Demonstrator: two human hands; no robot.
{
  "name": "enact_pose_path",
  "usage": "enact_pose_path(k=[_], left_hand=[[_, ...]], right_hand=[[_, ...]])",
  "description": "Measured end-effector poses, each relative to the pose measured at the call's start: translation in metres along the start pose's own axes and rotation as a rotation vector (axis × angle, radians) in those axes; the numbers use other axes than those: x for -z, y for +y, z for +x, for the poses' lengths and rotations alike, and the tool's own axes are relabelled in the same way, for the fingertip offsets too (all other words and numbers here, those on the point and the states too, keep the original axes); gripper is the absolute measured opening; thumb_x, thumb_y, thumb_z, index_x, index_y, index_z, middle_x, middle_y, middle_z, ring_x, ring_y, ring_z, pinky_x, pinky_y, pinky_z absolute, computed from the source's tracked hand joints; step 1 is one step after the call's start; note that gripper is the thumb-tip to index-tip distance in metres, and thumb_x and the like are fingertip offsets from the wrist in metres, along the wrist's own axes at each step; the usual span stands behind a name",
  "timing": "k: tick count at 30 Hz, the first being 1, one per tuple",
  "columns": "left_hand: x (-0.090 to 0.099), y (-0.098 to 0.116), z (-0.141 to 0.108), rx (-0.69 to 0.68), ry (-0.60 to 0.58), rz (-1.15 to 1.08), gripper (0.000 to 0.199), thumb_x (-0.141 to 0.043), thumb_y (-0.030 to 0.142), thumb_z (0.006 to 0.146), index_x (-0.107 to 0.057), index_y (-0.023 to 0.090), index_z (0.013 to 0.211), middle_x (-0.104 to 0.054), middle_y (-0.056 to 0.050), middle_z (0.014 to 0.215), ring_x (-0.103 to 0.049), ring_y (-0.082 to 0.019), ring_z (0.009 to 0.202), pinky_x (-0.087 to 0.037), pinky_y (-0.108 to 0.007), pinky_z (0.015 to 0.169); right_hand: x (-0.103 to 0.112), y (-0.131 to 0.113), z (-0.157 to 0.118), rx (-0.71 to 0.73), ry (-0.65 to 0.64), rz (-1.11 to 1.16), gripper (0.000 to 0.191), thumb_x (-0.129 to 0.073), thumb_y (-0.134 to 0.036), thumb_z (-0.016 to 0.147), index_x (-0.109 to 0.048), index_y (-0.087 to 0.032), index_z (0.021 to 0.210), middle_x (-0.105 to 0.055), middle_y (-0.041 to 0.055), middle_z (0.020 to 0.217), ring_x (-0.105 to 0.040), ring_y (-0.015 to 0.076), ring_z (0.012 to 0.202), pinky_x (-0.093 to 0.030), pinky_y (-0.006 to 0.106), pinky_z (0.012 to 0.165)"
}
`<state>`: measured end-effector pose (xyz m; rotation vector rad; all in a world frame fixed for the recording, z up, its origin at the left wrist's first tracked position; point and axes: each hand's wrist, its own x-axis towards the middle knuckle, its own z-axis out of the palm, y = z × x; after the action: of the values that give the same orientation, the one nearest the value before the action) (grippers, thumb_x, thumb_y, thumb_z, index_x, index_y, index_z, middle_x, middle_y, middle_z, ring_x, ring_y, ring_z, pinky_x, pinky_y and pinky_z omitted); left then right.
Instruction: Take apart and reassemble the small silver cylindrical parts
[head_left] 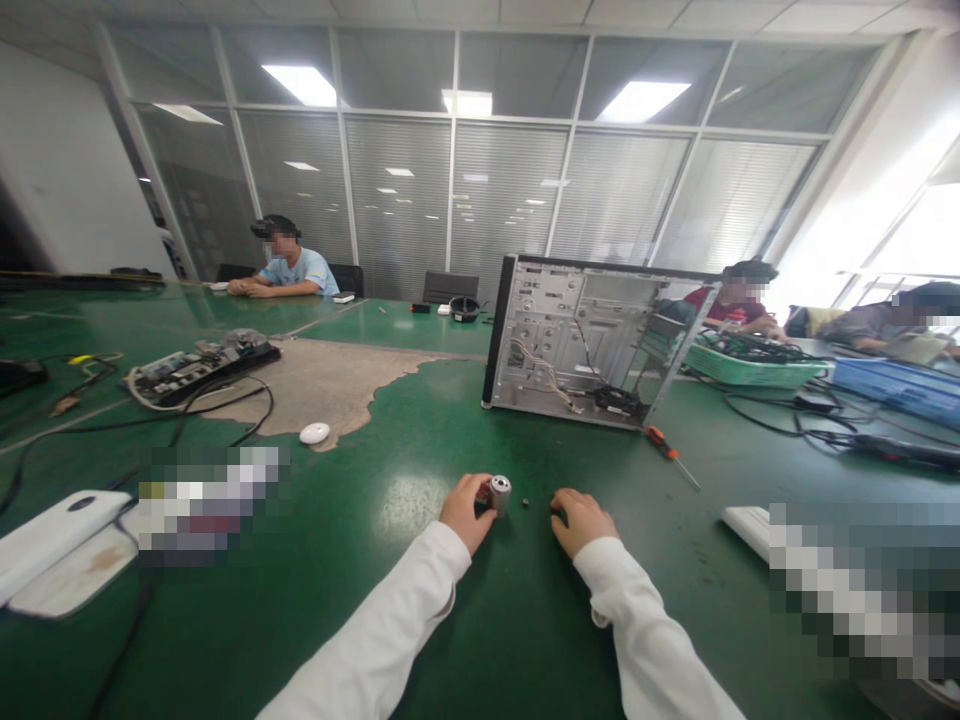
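Observation:
My left hand [466, 512] grips a small silver metal cylinder [500, 497] with a dark hole in its top end, which looks like a small DC motor. The cylinder stands upright at the green tabletop. Just right of it lies a tiny dark metal piece [525, 503]. My right hand [582, 520] rests on the table beyond that piece, fingers loosely bent, thumb apart, nothing visible in it. Behind both hands stands an opened computer case [577, 345] with its bare metal interior and loose cables showing. A screwdriver [664, 444] with an orange-red and black handle lies by its right corner.
A circuit assembly [199, 370] with cables sits at the left, near a white oval object [315, 434]. A green basket [757, 368] of cables and a blue basket [900, 390] stand at the right. Several people sit around the table. Blurred patches cover items at both sides.

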<state>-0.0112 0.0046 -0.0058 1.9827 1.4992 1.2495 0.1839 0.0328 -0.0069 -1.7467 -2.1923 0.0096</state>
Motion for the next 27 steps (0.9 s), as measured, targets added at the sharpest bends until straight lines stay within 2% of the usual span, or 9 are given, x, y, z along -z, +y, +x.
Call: enact_pose_path(k=[9,17,21,24,27], left_hand=[[0.001,0.001,0.000,0.010,0.002,0.000,0.043,-0.055,0.003,0.056,-0.048,0.018,0.096,-0.051,-0.002,0.088,-0.051,-0.013,0.076,-0.041,-0.029,0.075],[0.001,0.001,0.002,0.010,0.009,-0.027,0.043,-0.048,-0.001,0.056,-0.049,0.018,0.095,-0.052,-0.002,0.088,-0.052,-0.012,0.074,-0.041,-0.028,0.074],[0.000,0.000,0.001,0.013,0.010,-0.038,0.042,-0.045,-0.001,0.057,-0.049,0.017,0.095,-0.053,-0.002,0.087,-0.052,-0.012,0.076,-0.041,-0.029,0.076],[0.001,0.003,0.000,0.012,0.008,-0.048,0.041,-0.044,0.000,0.058,-0.051,0.017,0.094,-0.054,-0.002,0.087,-0.053,-0.012,0.075,-0.042,-0.028,0.075],[0.003,0.011,-0.001,-0.005,-0.077,-0.082,0.038,-0.043,0.000,0.060,-0.055,0.018,0.090,-0.057,-0.001,0.085,-0.055,-0.011,0.070,-0.044,-0.026,0.070]], right_hand=[[-0.004,0.003,0.000,0.036,0.055,0.043,0.010,-0.047,-0.019,0.065,-0.053,-0.022,0.072,-0.055,0.0034,0.088,-0.046,0.0197,0.082,-0.033,0.029,0.058],[-0.003,0.008,0.002,0.082,0.019,0.061,0.014,-0.047,-0.021,0.065,-0.055,-0.023,0.077,-0.055,0.0040,0.090,-0.046,0.0205,0.083,-0.036,0.030,0.059],[-0.001,0.006,0.003,0.136,0.091,0.182,0.028,-0.044,-0.019,0.067,-0.052,-0.020,0.094,-0.054,0.0067,0.094,-0.049,0.0180,0.082,-0.040,0.033,0.067],[0.003,-0.009,-0.002,0.256,0.184,0.371,0.039,-0.041,-0.017,0.069,-0.042,-0.017,0.108,-0.051,0.0078,0.099,-0.051,0.0140,0.078,-0.042,0.031,0.072],[0.006,-0.028,-0.009,0.382,0.204,0.483,0.048,-0.043,-0.018,0.068,-0.034,-0.018,0.116,-0.049,0.0077,0.102,-0.050,0.0147,0.084,-0.042,0.031,0.075]])
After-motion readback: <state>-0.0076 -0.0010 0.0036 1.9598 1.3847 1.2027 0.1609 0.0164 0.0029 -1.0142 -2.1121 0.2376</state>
